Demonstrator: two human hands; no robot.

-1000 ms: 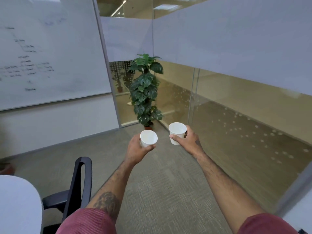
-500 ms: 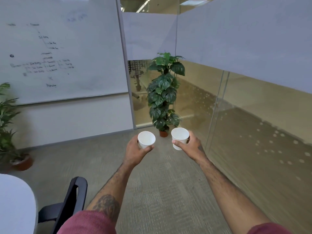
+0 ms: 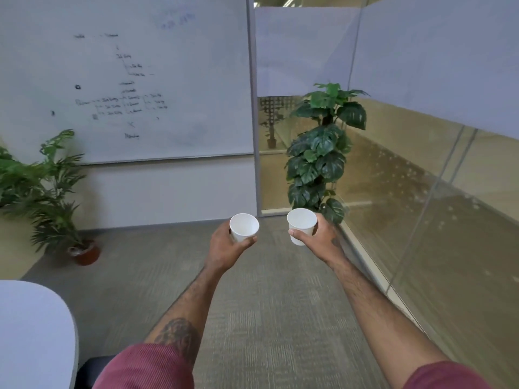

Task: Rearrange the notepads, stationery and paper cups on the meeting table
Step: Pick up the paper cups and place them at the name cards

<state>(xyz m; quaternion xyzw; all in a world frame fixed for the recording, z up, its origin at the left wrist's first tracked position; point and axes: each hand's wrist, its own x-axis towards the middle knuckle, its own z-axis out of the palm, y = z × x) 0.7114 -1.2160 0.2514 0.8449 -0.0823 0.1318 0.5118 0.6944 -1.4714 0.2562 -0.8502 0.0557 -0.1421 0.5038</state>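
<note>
Two white paper cups are held out in front of me over the carpet. My left hand (image 3: 224,245) grips the left paper cup (image 3: 243,227), which tilts a little toward me and looks empty inside. My right hand (image 3: 320,240) grips the right paper cup (image 3: 301,224), held nearly upright. The two cups are apart, about a hand's width between them. The rounded end of the white meeting table (image 3: 33,329) shows at the lower left. No notepads or stationery are in view.
A black chair (image 3: 90,372) peeks out beside the table at the bottom. A tall leafy plant (image 3: 320,155) stands in the corner by the glass wall (image 3: 421,206) on the right. A potted palm (image 3: 47,192) sits at the left under a whiteboard (image 3: 126,80).
The view has swung to the left: the corner plant and glass wall slid right and the potted palm came into sight. Both hands kept hold of their cups at about the same spacing.
</note>
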